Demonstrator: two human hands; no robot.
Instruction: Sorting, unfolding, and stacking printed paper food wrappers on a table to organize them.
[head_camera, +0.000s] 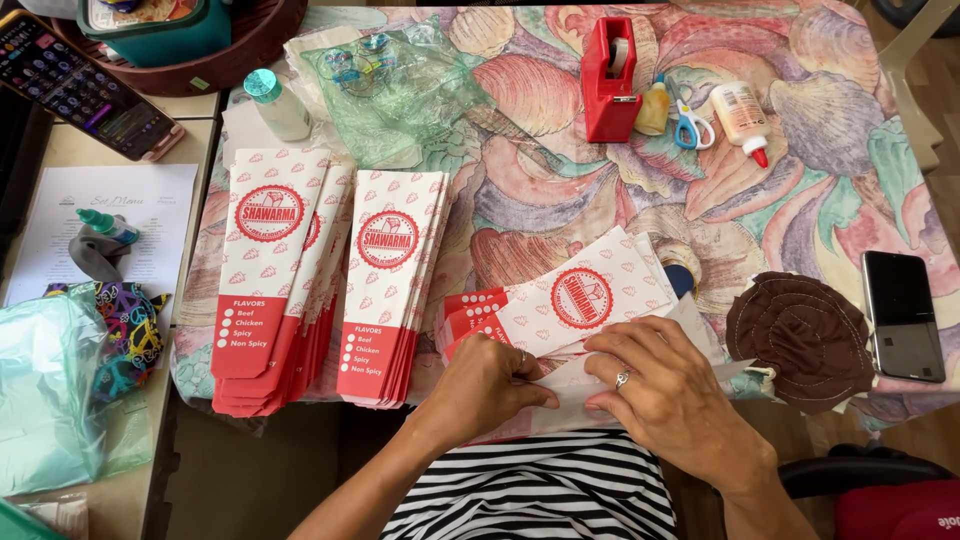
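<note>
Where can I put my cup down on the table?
The bare cloth between the sleeve stacks and the tape dispenser is free, and so is the patch between the glue bottle and the phone. It is crowded by both hands.

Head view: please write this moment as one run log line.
left hand: pressing white-and-red paper sleeve | right hand: pressing same sleeve | beside: two stacks of finished sleeves

White-and-red paper sleeve (585, 300), flat and tilted, at table's near edge
</note>
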